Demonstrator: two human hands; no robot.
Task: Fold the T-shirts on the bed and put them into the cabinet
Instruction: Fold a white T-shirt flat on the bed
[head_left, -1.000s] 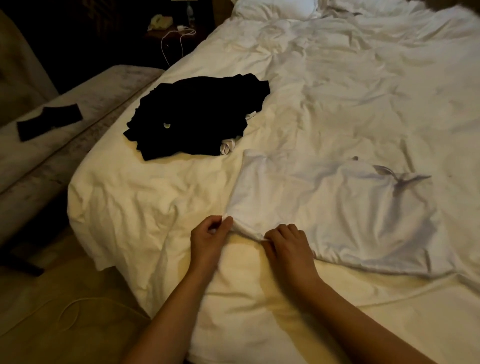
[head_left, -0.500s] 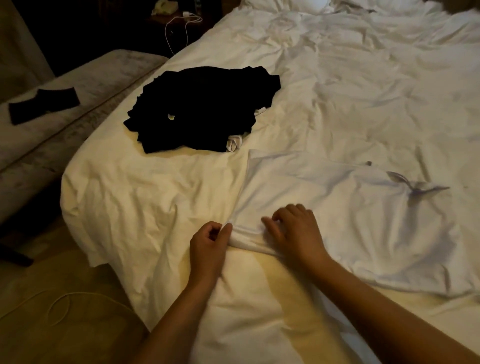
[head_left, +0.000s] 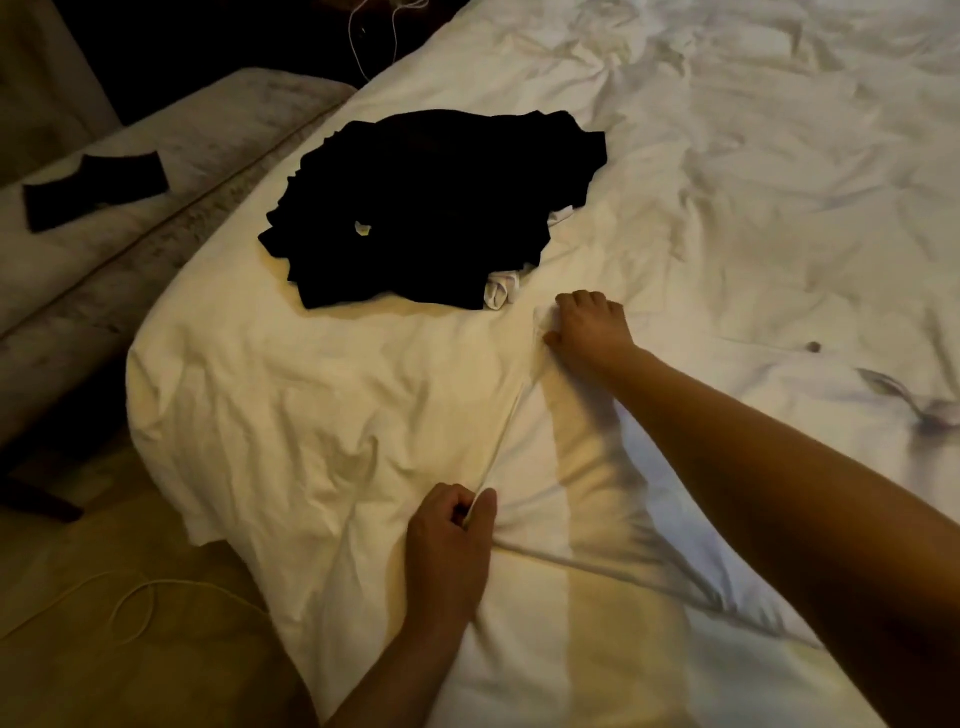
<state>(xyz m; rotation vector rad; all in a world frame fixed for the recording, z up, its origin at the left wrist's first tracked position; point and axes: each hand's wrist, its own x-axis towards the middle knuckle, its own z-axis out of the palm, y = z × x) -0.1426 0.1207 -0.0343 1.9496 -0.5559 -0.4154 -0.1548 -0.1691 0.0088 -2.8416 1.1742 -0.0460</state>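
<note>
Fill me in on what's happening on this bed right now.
A person is working on a white T-shirt spread flat on the bed. The left hand pinches its near corner, and the right hand grips the far corner of the same edge, drawing it straight. A pile of black clothes waits beyond, not yet put away.

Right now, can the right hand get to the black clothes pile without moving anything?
Probably yes. The right hand grips the white T-shirt's far corner, just short of the black clothes pile, with only bare sheet between. It would have to let go of the shirt first.
</note>
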